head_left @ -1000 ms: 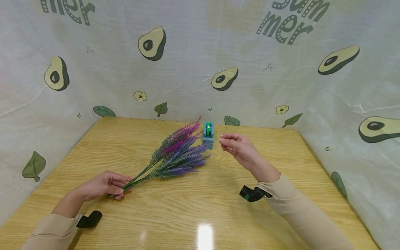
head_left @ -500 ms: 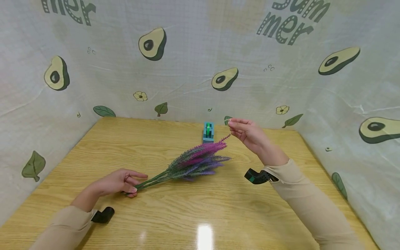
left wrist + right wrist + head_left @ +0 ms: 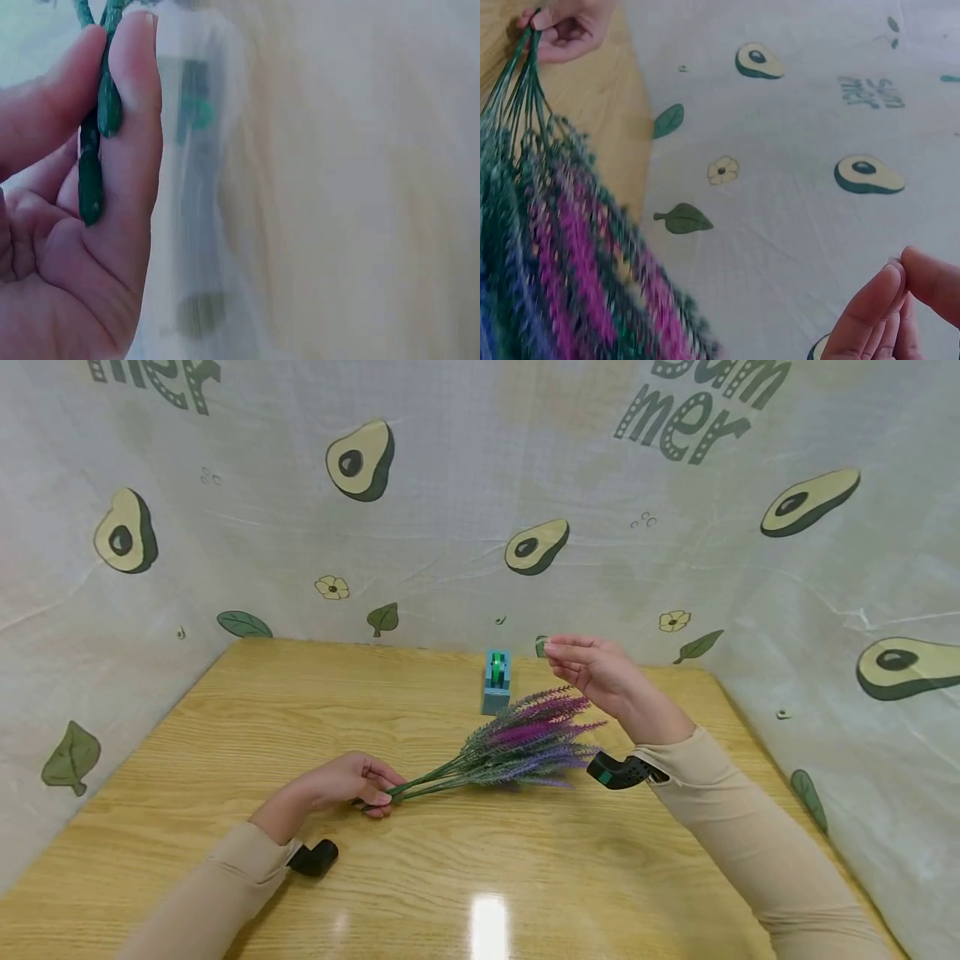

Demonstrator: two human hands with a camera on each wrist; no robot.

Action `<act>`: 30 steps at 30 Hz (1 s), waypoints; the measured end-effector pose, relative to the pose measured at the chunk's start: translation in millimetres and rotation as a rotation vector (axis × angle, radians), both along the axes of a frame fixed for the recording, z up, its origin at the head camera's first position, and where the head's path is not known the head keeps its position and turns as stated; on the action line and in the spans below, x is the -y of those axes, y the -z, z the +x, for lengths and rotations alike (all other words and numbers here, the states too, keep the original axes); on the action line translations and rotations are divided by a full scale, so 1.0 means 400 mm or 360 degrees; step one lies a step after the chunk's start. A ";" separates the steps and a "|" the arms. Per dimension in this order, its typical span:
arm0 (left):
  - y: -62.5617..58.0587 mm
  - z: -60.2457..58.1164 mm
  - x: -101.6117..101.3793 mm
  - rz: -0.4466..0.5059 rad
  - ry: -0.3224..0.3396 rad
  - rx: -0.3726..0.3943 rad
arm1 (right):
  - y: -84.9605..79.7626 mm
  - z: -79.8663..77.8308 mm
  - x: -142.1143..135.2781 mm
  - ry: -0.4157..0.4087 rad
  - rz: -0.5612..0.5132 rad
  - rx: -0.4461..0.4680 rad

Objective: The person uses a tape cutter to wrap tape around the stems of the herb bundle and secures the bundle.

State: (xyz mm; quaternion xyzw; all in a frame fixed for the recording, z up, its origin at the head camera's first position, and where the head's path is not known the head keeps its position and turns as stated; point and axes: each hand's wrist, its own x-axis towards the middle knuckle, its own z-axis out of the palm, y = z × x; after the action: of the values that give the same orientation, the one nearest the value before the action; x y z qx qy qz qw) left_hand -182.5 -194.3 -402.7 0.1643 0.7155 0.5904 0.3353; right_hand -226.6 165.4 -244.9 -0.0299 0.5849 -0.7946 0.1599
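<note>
My left hand pinches the bare green stem ends of a bunch of artificial lavender. The magenta and purple heads point right, below my right hand. In the left wrist view, two green stem ends lie between thumb and finger. My right hand is raised over the flower tips, thumb and forefinger pressed together. A tiny clear scrap, seemingly a piece of tape, peeks from its fingertips in the right wrist view; most of it cannot be made out.
A blue tape dispenser with a green roll stands at the back of the wooden table, just behind the flowers. A pale cloth printed with avocados hangs round the back and sides.
My left hand has carried the lavender to the right, and the heads have passed in front of the tape dispenser. My right hand has risen and shifted slightly right, still pinching.
</note>
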 end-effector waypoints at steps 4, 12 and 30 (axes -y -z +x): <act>-0.001 -0.015 -0.055 0.0006 -0.0015 0.0036 | 0.002 0.005 0.008 0.0008 0.0030 0.0014; -0.008 -0.044 -0.163 0.0023 -0.0075 0.0096 | 0.013 0.023 0.010 -0.0014 0.0030 -0.0030; -0.033 -0.063 -0.312 -0.0162 -0.0141 -0.0146 | 0.066 0.068 0.024 -0.0057 0.0164 -0.0089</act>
State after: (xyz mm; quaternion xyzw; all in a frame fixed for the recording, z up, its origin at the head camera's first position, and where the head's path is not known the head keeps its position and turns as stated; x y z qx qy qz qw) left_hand -207.5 -69.4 -389.3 0.1422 0.7657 0.5595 0.2836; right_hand -199.4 155.7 -271.3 -0.0544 0.6286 -0.7594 0.1590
